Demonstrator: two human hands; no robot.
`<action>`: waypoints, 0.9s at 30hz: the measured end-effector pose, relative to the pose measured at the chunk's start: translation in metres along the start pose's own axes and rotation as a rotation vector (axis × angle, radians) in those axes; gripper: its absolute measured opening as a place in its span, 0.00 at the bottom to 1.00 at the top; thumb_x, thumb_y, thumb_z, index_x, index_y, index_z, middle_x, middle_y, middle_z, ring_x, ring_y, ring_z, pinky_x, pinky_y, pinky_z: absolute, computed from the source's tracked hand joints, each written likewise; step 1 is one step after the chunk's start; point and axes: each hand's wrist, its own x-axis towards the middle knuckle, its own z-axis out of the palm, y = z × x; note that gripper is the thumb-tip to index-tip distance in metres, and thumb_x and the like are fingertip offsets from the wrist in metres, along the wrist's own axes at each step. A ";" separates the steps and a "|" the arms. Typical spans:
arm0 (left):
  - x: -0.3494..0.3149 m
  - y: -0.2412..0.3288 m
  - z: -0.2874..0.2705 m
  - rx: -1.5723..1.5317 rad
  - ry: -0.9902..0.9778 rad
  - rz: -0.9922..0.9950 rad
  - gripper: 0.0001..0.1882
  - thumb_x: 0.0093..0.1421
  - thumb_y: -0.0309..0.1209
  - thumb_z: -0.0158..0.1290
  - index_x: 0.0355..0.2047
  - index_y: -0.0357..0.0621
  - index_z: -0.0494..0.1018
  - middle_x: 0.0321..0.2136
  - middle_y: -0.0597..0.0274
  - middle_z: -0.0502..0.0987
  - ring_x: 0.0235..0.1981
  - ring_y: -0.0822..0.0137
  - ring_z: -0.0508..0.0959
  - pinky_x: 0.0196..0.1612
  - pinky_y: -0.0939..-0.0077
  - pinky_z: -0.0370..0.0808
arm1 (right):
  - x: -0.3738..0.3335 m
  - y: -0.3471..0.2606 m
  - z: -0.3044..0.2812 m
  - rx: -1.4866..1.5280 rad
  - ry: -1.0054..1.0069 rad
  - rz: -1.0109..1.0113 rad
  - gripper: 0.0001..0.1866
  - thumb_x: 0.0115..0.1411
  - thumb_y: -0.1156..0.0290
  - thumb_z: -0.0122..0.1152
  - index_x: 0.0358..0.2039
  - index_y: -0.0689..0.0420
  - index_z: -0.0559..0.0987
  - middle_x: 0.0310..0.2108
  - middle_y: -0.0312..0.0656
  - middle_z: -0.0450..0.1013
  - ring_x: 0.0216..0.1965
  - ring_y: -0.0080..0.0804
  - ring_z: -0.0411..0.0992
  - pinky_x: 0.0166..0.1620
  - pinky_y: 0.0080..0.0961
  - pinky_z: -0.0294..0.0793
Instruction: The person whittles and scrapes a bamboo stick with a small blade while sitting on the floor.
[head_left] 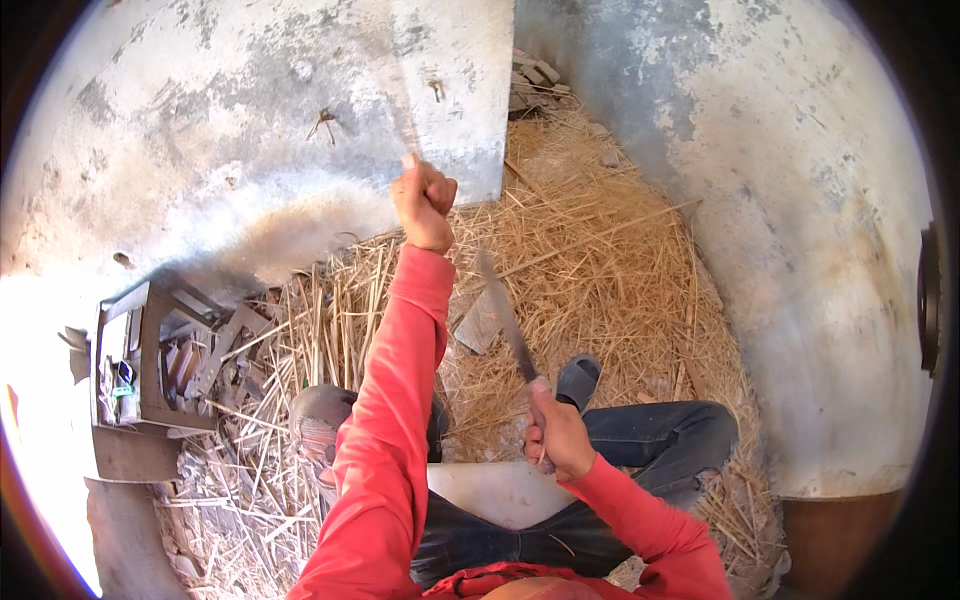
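Note:
My left hand (425, 203) is raised ahead of me near the pale wall, its fingers curled into a fist. A faint, motion-blurred streak above the fist looks like a thin strip (400, 95) held in it. Lower and to the right, my right hand (560, 440) grips the handle of a long knife (512, 325), fingers wrapped round it. The blade points up and slightly left, apart from my left hand. Between my thighs lies a smooth whitish piece (500, 490); its kind is unclear.
Straw-like shavings (600, 240) cover the floor ahead, with longer split strips (340, 310) piled at left. A wooden stand (150, 360) holding small items is at far left. Weathered walls (790, 230) close in both sides. My foot wears a grey slipper (578, 381).

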 end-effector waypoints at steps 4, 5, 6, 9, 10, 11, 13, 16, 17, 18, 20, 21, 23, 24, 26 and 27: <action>-0.001 0.008 0.002 0.037 -0.060 -0.059 0.31 0.71 0.56 0.45 0.15 0.52 0.57 0.10 0.74 0.51 0.12 0.76 0.48 0.18 0.75 0.46 | -0.021 -0.054 -0.008 0.232 0.030 -0.340 0.30 0.68 0.36 0.51 0.29 0.54 0.67 0.15 0.30 0.56 0.11 0.21 0.56 0.16 0.24 0.61; -0.001 0.006 0.002 0.010 -0.053 -0.076 0.31 0.71 0.56 0.45 0.15 0.52 0.57 0.10 0.74 0.50 0.12 0.76 0.47 0.18 0.76 0.46 | -0.026 -0.063 -0.011 0.375 -0.067 -0.482 0.28 0.69 0.39 0.49 0.29 0.53 0.67 0.15 0.30 0.57 0.11 0.21 0.55 0.17 0.24 0.61; 0.000 0.010 -0.004 0.030 -0.134 -0.106 0.31 0.71 0.56 0.45 0.15 0.52 0.58 0.11 0.74 0.51 0.13 0.76 0.47 0.18 0.76 0.47 | -0.035 -0.070 -0.001 0.395 -0.078 -0.629 0.29 0.69 0.37 0.46 0.27 0.52 0.66 0.14 0.30 0.57 0.10 0.22 0.55 0.15 0.24 0.60; 0.002 0.002 0.005 -0.016 -0.114 -0.149 0.31 0.70 0.57 0.45 0.15 0.53 0.57 0.11 0.74 0.51 0.12 0.75 0.46 0.19 0.76 0.45 | -0.024 -0.030 0.011 0.352 -0.112 -0.833 0.27 0.71 0.42 0.47 0.27 0.52 0.67 0.15 0.32 0.60 0.11 0.23 0.58 0.17 0.24 0.60; 0.004 -0.001 0.002 -0.037 -0.163 -0.159 0.31 0.70 0.57 0.44 0.15 0.53 0.58 0.11 0.74 0.51 0.12 0.75 0.46 0.19 0.76 0.45 | -0.020 -0.009 -0.002 -0.130 -0.049 -0.657 0.29 0.70 0.40 0.48 0.23 0.53 0.67 0.15 0.34 0.62 0.12 0.23 0.62 0.17 0.24 0.60; 0.002 -0.003 0.004 -0.058 -0.173 -0.180 0.31 0.70 0.58 0.44 0.15 0.53 0.58 0.11 0.74 0.51 0.12 0.76 0.46 0.19 0.76 0.45 | -0.010 -0.004 -0.012 -0.062 -0.105 -0.050 0.31 0.70 0.39 0.50 0.20 0.53 0.67 0.15 0.34 0.62 0.13 0.23 0.64 0.16 0.24 0.59; 0.000 -0.004 0.002 -0.089 -0.193 -0.218 0.31 0.70 0.58 0.44 0.16 0.53 0.58 0.11 0.74 0.52 0.12 0.76 0.47 0.19 0.76 0.46 | -0.008 0.005 -0.020 -0.127 0.085 -0.083 0.32 0.70 0.38 0.49 0.21 0.53 0.67 0.14 0.32 0.60 0.12 0.22 0.62 0.15 0.24 0.58; -0.001 0.010 -0.015 0.036 -0.236 -0.176 0.31 0.69 0.59 0.45 0.16 0.53 0.58 0.12 0.74 0.52 0.13 0.75 0.48 0.19 0.76 0.47 | -0.022 -0.063 -0.016 0.104 -0.004 -0.352 0.32 0.70 0.36 0.47 0.24 0.53 0.67 0.15 0.32 0.60 0.10 0.21 0.59 0.13 0.23 0.57; 0.002 0.008 -0.009 0.045 -0.241 -0.163 0.31 0.69 0.59 0.45 0.16 0.53 0.58 0.12 0.74 0.52 0.13 0.75 0.48 0.19 0.76 0.47 | -0.034 -0.079 -0.011 0.224 -0.021 -0.468 0.29 0.71 0.40 0.47 0.27 0.54 0.66 0.14 0.32 0.60 0.11 0.21 0.60 0.15 0.23 0.59; -0.001 0.006 -0.004 -0.042 -0.251 -0.187 0.30 0.70 0.57 0.44 0.16 0.53 0.58 0.12 0.74 0.52 0.13 0.74 0.48 0.19 0.76 0.47 | -0.040 -0.081 -0.007 0.355 -0.107 -0.593 0.27 0.72 0.42 0.46 0.27 0.54 0.66 0.14 0.32 0.60 0.12 0.21 0.61 0.16 0.23 0.60; -0.001 -0.001 0.006 -0.038 -0.251 -0.197 0.30 0.71 0.56 0.43 0.16 0.53 0.58 0.12 0.74 0.52 0.13 0.74 0.48 0.19 0.76 0.48 | -0.034 -0.056 -0.003 0.491 -0.226 -0.795 0.25 0.73 0.45 0.47 0.28 0.54 0.67 0.14 0.33 0.61 0.12 0.22 0.62 0.18 0.25 0.62; 0.000 -0.010 0.013 -0.051 -0.255 -0.210 0.30 0.71 0.56 0.43 0.16 0.53 0.58 0.12 0.74 0.52 0.13 0.74 0.48 0.19 0.76 0.48 | -0.023 -0.023 -0.009 0.487 -0.239 -0.871 0.25 0.72 0.45 0.48 0.27 0.54 0.67 0.14 0.34 0.61 0.12 0.23 0.62 0.18 0.26 0.62; -0.001 -0.011 0.020 -0.050 -0.278 -0.254 0.31 0.71 0.56 0.42 0.15 0.53 0.56 0.12 0.73 0.51 0.13 0.74 0.47 0.19 0.76 0.48 | -0.006 0.029 -0.030 -0.170 -0.084 -0.389 0.32 0.69 0.35 0.46 0.27 0.55 0.68 0.13 0.34 0.59 0.10 0.25 0.61 0.15 0.24 0.61; -0.004 -0.010 0.018 -0.058 -0.273 -0.275 0.31 0.71 0.56 0.42 0.15 0.52 0.56 0.11 0.73 0.51 0.13 0.74 0.47 0.19 0.76 0.48 | -0.007 0.030 -0.028 -0.133 -0.006 -0.144 0.33 0.69 0.35 0.46 0.27 0.55 0.68 0.13 0.33 0.59 0.10 0.25 0.61 0.15 0.24 0.61; -0.003 -0.006 0.013 -0.084 -0.304 -0.291 0.31 0.71 0.56 0.42 0.15 0.52 0.56 0.11 0.73 0.51 0.13 0.74 0.47 0.19 0.76 0.48 | -0.013 0.020 -0.023 -0.049 0.059 0.026 0.32 0.70 0.36 0.45 0.26 0.55 0.68 0.14 0.33 0.60 0.11 0.24 0.62 0.16 0.23 0.60; 0.000 -0.005 0.011 -0.104 -0.336 -0.287 0.31 0.71 0.57 0.43 0.15 0.52 0.56 0.12 0.73 0.51 0.13 0.74 0.47 0.19 0.76 0.47 | -0.019 0.002 -0.022 -0.003 0.050 -0.047 0.32 0.71 0.38 0.44 0.24 0.55 0.67 0.15 0.34 0.62 0.12 0.23 0.63 0.16 0.23 0.60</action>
